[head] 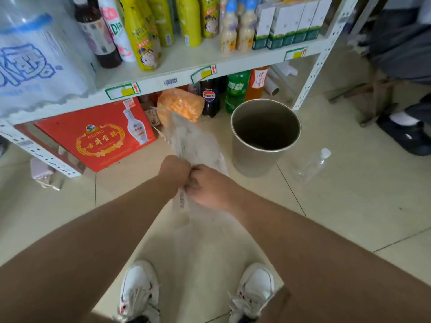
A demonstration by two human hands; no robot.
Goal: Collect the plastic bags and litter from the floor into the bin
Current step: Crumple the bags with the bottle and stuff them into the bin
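A large clear plastic bag [198, 145] hangs crumpled in front of me, held off the tiled floor. My left hand [173, 170] and my right hand [211, 188] are both closed on its middle, knuckles touching. Part of the bag trails below my hands toward my shoes. The round metal bin [265, 157] stands open on the floor just right of the bag, and its inside looks dark and nearly bare. An empty clear plastic bottle [313, 165] with a white cap lies on the floor to the right of the bin.
A white metal shelf [163, 75] with drink bottles crosses the top. Beneath it sit a red liquor box [98, 136], an orange snack bag [179, 104] and soda bottles. Another person's dark shoe [405, 134] is at the right. A small pale object [44, 173] lies lower left.
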